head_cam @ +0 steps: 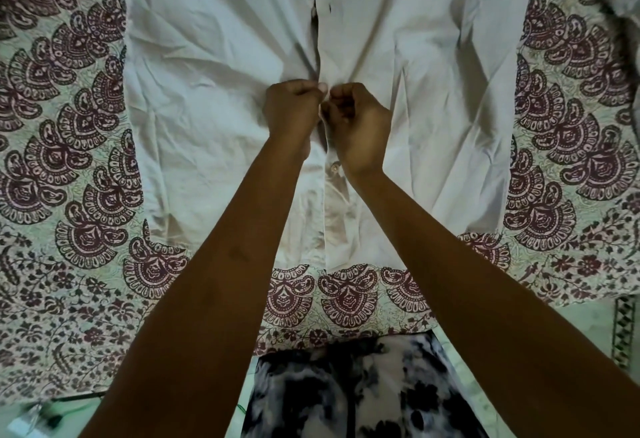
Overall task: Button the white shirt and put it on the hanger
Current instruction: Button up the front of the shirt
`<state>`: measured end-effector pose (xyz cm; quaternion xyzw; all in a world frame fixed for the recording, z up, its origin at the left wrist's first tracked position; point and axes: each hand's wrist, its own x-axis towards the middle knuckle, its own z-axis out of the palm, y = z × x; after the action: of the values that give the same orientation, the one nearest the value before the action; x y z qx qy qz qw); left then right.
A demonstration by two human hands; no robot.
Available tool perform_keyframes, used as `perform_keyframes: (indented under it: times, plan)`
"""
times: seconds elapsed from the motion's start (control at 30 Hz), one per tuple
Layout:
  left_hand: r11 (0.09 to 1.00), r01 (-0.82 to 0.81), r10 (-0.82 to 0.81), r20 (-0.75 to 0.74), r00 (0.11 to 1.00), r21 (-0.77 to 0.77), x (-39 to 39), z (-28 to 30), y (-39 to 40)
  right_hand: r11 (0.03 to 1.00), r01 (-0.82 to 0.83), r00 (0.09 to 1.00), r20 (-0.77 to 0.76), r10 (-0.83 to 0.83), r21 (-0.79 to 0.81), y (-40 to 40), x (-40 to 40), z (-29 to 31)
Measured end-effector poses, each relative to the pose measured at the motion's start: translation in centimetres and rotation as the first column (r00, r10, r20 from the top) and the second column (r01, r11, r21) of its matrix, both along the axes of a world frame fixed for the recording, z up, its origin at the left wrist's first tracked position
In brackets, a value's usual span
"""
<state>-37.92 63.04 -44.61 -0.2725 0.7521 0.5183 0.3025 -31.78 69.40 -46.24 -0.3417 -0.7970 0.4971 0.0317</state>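
While the white shirt (214,67) lies front-up on the paisley bedsheet (62,147), the left hand (291,108) and right hand (356,126) meet at its placket (320,57), each grip pinching a fabric edge. Judging by this, the button could slip the hole or go into the wrong one, since the edges bunch and gape above. Curled fingers hide that button; one fastened button (334,167) shows below, and no hanger is visible.
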Motion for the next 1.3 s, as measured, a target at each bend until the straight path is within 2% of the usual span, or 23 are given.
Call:
perform_keyframes:
  times: [0.17,0.3,0.4,0.53,0.73,0.8,0.9,0.97,1.0,1.07,1.13,1.23,1.3]
  plan:
    - [0.993,0.006,-0.020,-0.118,0.993,-0.120,0.8,-0.5,0.7,0.998,0.026,1.000,-0.005,-0.026,0.062,-0.6,-0.2,0.1]
    - [0.998,-0.055,0.052,-0.110,0.993,-0.029,1.7,-0.8,0.8,0.994,0.022,1.000,-0.015,-0.020,0.104,-0.8,-0.1,0.0]
    - [0.993,-0.095,0.100,-0.069,0.993,0.076,1.6,-0.6,0.4,0.998,0.014,1.000,-0.026,-0.012,0.064,-0.8,0.0,-0.1]
    - [0.990,-0.097,0.102,-0.052,0.993,0.099,1.4,-0.5,0.4,0.997,0.013,0.999,-0.045,-0.009,0.072,-0.7,0.1,0.3]
    - [0.975,-0.204,0.207,-0.025,0.978,0.090,1.4,-0.9,0.8,0.980,0.090,0.996,0.017,-0.088,-0.175,0.6,-0.4,-0.1]
    - [0.976,-0.201,0.204,-0.027,0.979,0.085,1.3,-1.0,0.7,0.973,0.092,0.996,0.027,-0.088,-0.214,0.8,-0.6,-0.2]
    - [0.990,-0.126,0.131,-0.083,0.988,0.065,1.3,-1.2,0.6,0.973,0.096,0.995,0.034,-0.091,-0.209,0.9,-0.6,-0.4]
    - [1.000,0.009,-0.014,-0.181,0.983,-0.026,1.3,-1.4,0.3,0.965,0.115,0.990,0.106,-0.092,-0.237,1.4,-0.9,-0.6]
    - [0.987,0.102,-0.128,-0.237,0.963,-0.121,1.2,-1.3,0.2,0.954,0.127,0.984,0.157,-0.086,-0.273,1.9,-1.2,-0.6]
    - [0.906,0.257,-0.375,-0.354,0.857,-0.337,1.3,-1.0,-0.3,0.914,0.147,0.972,0.226,-0.063,-0.377,2.6,-1.6,-0.4]
    - [0.823,0.304,-0.515,-0.403,0.756,-0.481,1.5,-1.0,-0.7,0.872,0.142,0.971,0.237,-0.032,-0.468,3.0,-2.0,0.0]
    - [0.788,0.279,-0.534,-0.384,0.754,-0.548,1.6,-1.0,-1.1,0.835,0.124,0.969,0.247,0.015,-0.536,3.3,-2.2,0.4]
    - [0.844,0.245,-0.448,-0.375,0.812,-0.478,1.3,-1.0,-1.3,0.839,0.098,0.963,0.264,0.056,-0.536,3.6,-2.4,0.5]
